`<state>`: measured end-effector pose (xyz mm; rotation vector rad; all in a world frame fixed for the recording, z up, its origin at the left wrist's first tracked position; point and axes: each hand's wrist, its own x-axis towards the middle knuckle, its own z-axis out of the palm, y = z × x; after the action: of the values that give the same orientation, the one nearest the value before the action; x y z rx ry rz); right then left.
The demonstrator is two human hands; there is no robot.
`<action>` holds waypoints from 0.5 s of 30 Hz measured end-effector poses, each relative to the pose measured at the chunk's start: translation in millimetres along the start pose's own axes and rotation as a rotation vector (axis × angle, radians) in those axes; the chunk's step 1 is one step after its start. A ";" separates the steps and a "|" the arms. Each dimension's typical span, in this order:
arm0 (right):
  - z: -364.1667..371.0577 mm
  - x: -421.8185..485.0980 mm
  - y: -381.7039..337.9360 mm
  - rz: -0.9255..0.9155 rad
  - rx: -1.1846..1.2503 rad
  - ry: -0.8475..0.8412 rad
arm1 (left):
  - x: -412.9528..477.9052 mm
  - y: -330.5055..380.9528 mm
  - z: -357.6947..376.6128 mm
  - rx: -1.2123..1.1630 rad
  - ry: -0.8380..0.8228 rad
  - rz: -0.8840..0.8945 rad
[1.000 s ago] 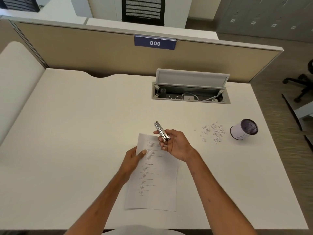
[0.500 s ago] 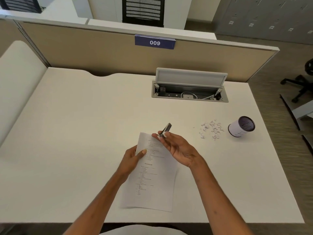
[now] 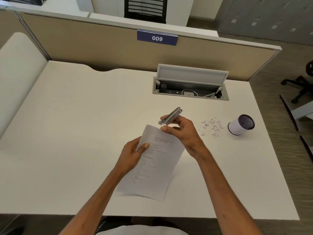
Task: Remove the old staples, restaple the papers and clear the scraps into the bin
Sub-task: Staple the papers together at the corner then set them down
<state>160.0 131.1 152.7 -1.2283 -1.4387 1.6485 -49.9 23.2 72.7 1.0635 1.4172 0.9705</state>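
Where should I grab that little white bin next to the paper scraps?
Probably round the white wall of the bin, below its dark rim, from the near side: it is a handleless cylinder, and the scraps lie to its left.

Worktop (image 3: 84,133): one. Stapler (image 3: 171,116): one. Papers (image 3: 155,167): one bundle, sheet count not determinable. Scraps (image 3: 211,127): one loose scatter, pieces too small and too many to count reliably. Bin (image 3: 234,127): one. Hands: two, namely one left hand (image 3: 132,155) and one right hand (image 3: 183,131). Cable tray (image 3: 225,97): one, with one lid (image 3: 191,74). Number plate (image 3: 157,38): one. Chair base (image 3: 303,83): one.
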 end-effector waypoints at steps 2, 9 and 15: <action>-0.4 1.8 -4.1 -0.050 -0.142 0.026 | -1.2 3.6 1.7 0.021 0.005 0.028; 1.7 6.9 -6.6 -0.102 -0.327 0.010 | 1.6 12.0 3.9 0.108 0.031 0.084; 4.1 10.5 -6.3 -0.095 -0.289 0.003 | 5.4 13.2 0.4 0.148 0.052 0.085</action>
<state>151.5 140.2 156.2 -1.2920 -1.7520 1.4095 -48.5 32.0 83.8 1.2232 1.5154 0.9714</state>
